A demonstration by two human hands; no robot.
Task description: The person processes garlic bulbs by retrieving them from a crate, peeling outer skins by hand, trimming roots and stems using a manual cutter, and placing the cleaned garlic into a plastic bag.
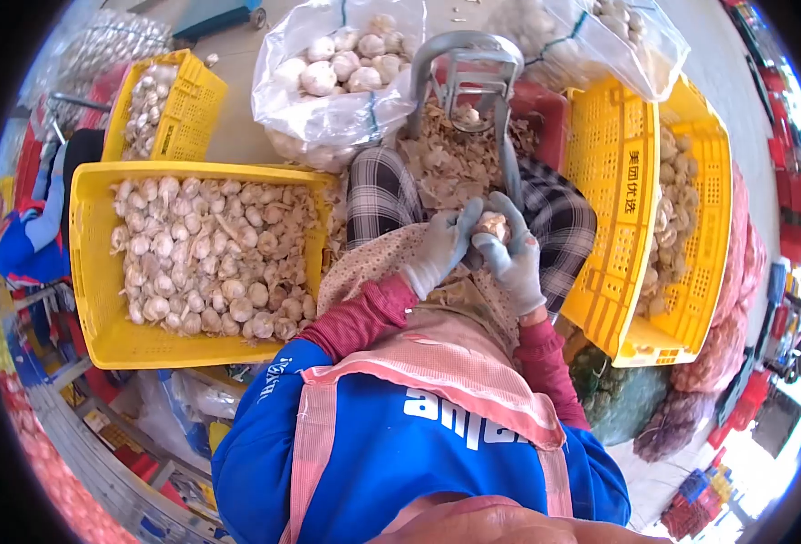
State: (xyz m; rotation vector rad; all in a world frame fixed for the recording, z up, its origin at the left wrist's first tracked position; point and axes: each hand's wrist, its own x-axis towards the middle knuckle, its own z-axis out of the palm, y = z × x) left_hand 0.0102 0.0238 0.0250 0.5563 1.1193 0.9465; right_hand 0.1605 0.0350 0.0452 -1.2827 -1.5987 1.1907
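Observation:
A garlic bulb [494, 226] with brownish outer skin sits between my two gloved hands, above my lap. My right hand [516, 261] is closed around it, thumb in front and fingers behind. My left hand [443, 245] presses its closed fingers against the bulb's left side; its palm is turned away from view. Just beyond my hands, loose garlic skins [450, 159] are heaped between my knees, below a grey metal frame [468, 43]. To my left, a yellow crate [101, 349] holds many garlic bulbs.
A clear plastic bag [278, 109] of garlic stands ahead, another bag [663, 45] at front right. Yellow crates [613, 181] stand at my right, the outer one with garlic. Behind them lie net sacks [622, 394]. A smaller yellow crate [192, 109] and another person's arm [47, 199] are at left.

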